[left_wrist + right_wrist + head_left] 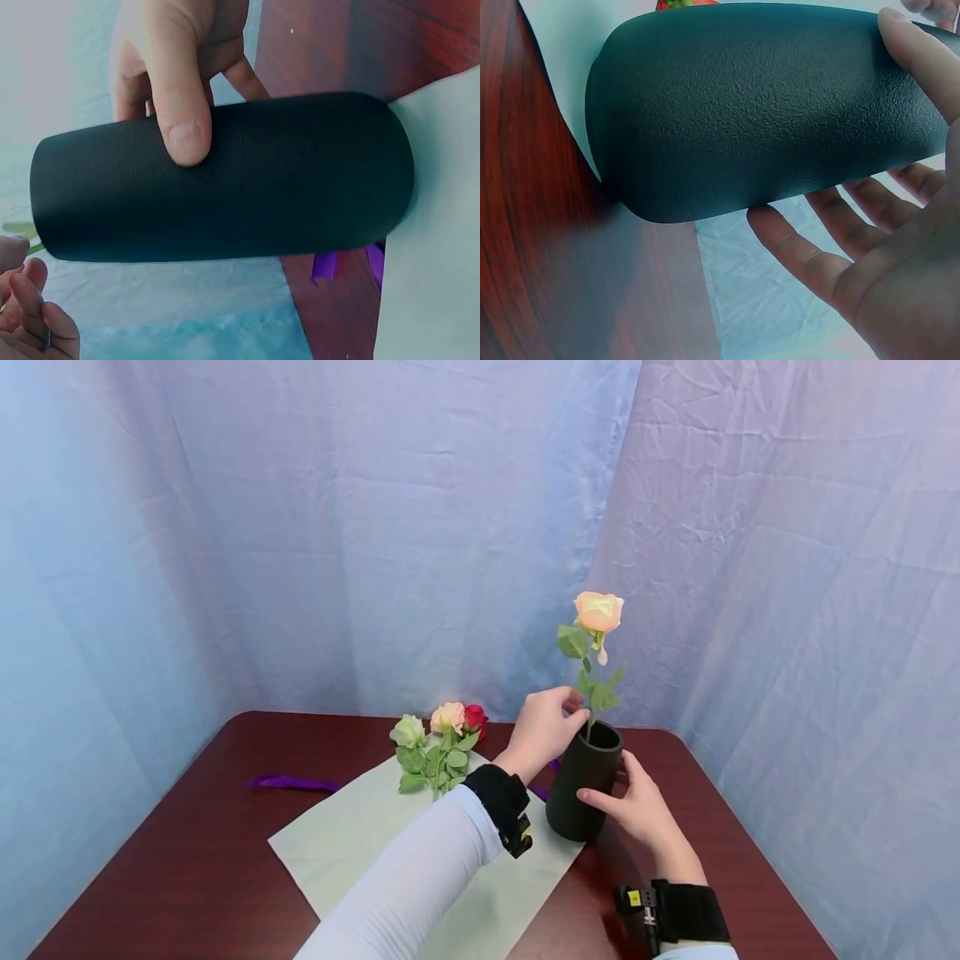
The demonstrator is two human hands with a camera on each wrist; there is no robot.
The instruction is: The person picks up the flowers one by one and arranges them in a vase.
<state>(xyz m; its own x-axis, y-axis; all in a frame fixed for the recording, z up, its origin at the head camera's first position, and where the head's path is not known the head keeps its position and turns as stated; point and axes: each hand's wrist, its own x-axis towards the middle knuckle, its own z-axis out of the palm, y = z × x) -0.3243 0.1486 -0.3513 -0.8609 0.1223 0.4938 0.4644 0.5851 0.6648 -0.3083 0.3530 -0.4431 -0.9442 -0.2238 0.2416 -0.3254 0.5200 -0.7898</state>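
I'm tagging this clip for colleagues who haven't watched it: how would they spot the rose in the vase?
At the right of the brown table, the right hand holds a black vase. A peach rose rises from it, the left hand at its stem. It alone stands upright; three other roses lie at the far corner of the pale paper.

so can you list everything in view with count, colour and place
vase: 1, black, right of centre
upright rose: 1, peach, stem at the vase's mouth
lying peach rose: 1, peach, paper's far edge
pale rose: 1, pale green, left of that
red rose: 1, red, right of that
paper: 1, pale green, on table
ribbon: count unclear, purple, both sides of paper
table: 1, red-brown, below
cloth: count unclear, blue-lilac, behind
left hand: 1, bare, pinching stem
right hand: 1, bare, holding vase
wristbands: 2, black, wrists
sleeves: 2, pale blue, arms
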